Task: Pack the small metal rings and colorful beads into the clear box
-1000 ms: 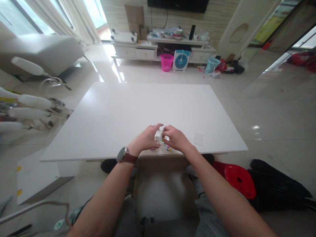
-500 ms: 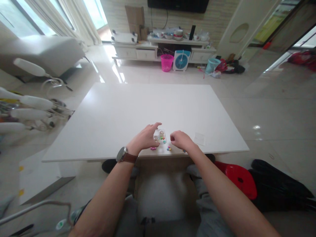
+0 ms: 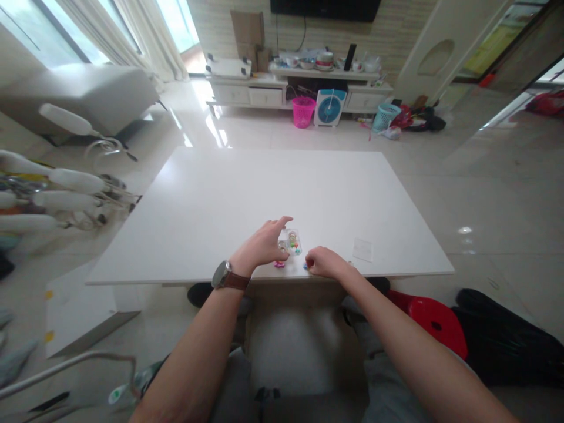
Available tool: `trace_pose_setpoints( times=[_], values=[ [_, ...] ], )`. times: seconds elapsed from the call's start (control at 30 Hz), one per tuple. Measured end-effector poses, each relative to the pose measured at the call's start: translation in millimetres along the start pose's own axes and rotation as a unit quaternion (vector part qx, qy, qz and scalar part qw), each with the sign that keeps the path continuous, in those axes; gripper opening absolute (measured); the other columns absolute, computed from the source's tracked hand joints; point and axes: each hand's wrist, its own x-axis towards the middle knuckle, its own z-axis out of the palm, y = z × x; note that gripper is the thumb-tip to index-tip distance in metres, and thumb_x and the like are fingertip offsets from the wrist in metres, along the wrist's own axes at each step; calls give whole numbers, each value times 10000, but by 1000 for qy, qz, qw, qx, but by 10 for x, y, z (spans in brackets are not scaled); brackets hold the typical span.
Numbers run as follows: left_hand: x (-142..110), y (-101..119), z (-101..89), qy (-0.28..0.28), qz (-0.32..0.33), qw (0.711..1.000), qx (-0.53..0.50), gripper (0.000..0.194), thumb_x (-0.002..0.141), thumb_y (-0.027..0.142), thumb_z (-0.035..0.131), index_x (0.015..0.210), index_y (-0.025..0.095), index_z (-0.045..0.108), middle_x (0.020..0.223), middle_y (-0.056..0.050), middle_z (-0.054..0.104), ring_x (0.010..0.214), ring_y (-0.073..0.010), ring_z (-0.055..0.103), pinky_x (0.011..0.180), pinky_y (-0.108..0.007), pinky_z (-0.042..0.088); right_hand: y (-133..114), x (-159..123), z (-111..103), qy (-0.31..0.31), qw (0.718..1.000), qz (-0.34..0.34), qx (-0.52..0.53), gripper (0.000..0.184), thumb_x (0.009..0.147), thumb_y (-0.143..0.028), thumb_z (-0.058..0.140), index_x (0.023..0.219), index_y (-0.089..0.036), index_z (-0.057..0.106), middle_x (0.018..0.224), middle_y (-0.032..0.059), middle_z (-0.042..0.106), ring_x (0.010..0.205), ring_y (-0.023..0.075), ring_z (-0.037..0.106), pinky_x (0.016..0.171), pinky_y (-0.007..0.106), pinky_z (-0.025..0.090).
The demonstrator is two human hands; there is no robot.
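A small clear plastic box (image 3: 296, 251) with compartments lies on the white table (image 3: 273, 188), near its front edge. Small rings and bright little pieces show inside it. My left hand (image 3: 267, 241), with a watch on the wrist, grips the box's left side between thumb and fingers. Just right of the box, my right hand (image 3: 324, 261) is down at the tabletop, fingertips closed over a small blue piece (image 3: 305, 266); what they pinch is mostly hidden. A small pink piece (image 3: 279, 264) lies below my left hand. To the right rests a flat clear plastic lid (image 3: 363, 249).
A red stool (image 3: 434, 323) and a black bag (image 3: 506, 335) stand right of my legs. Beyond the table are a pink basket (image 3: 303, 113), a blue fan (image 3: 329, 108) and a low cabinet (image 3: 267, 96). White padded rods (image 3: 79, 179) stand at the left.
My right hand has moved down and closer to the table's front edge, over the small colourful pieces. My left hand keeps hold of the box. The whole view has shifted slightly.
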Motion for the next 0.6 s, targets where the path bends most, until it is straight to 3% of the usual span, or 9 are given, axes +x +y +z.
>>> trace_pose_setpoints(
  times=[0.17,0.3,0.4,0.5,0.6],
  values=[
    [2,11,5,-1,1,1000,-1,851,657,177,707,1453,202,408,1220,-125,592,1144,-291,576,964,-428,515,-47,10,28,-8,1000,-3,-4,208,768,-114,624,843,-177,807,846,105,768,736,189,671,630,257,390],
    [8,10,10,-1,5,1000,2,841,662,163,694,1451,209,407,1223,-120,588,1142,-280,572,967,-425,513,13,-46,-159,4,1000,-3,12,135,778,-129,656,778,-164,787,777,87,748,671,170,629,594,261,362],
    [20,8,25,3,17,1000,-1,841,658,146,688,1446,229,404,1242,-111,592,1157,-278,562,979,-432,506,60,-147,-400,97,991,-22,85,100,816,-138,674,764,-156,758,758,56,719,682,146,608,647,247,399],
    [37,21,53,-1,28,1000,-2,847,645,126,675,1444,215,406,1234,-114,605,1173,-283,554,995,-435,497,-10,-250,-567,227,955,-78,175,72,863,-150,674,818,-154,730,794,35,684,724,134,599,706,242,432],
    [51,47,92,-4,37,999,-4,840,651,132,673,1444,212,409,1221,-108,613,1164,-280,558,1005,-434,492,-176,-289,-588,253,938,-125,201,84,874,-110,662,814,-156,697,811,23,655,736,126,586,715,240,433]
  ],
)
